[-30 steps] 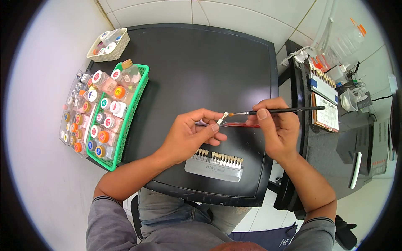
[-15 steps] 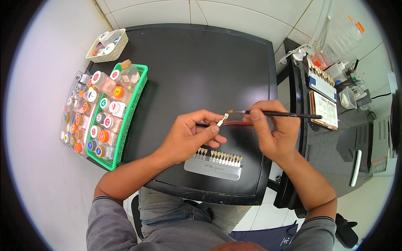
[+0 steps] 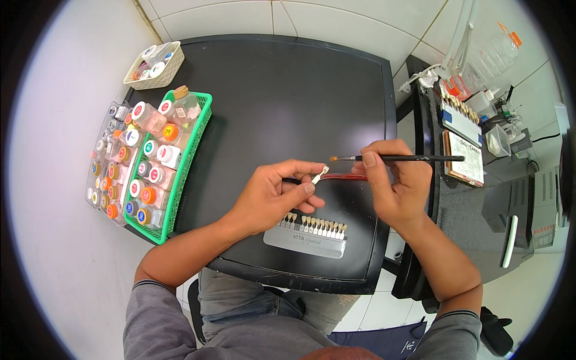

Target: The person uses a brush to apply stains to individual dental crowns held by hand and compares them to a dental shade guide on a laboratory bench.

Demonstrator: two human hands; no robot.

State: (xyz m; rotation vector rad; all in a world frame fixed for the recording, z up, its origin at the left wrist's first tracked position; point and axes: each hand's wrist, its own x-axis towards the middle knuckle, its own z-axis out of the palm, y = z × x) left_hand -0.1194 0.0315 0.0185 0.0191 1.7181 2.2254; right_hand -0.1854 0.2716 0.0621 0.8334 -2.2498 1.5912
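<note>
My left hand is closed on a small white dental shade tab, pinched between thumb and fingers with its tooth-shaped end upward. In my right hand is a slim black paintbrush, held nearly level. Its brown bristle tip points left, just above and right of the tab, with a small gap. A thin red shaft runs behind the tab between the two hands; I cannot tell which hand, if either, holds it. Below my left hand lies a grey shade guide with a row of tooth tabs, on the black table.
At left, a green basket holds several capped jars, beside a clear rack of bottles. A cream basket stands at the back left. On the right-hand dark counter are a notebook, another tab set and a clear bottle.
My right hand has risen slightly, and the brush has tilted closer to level. Its tip has drawn a little up and right, away from the tab. The left hand stays almost still.
</note>
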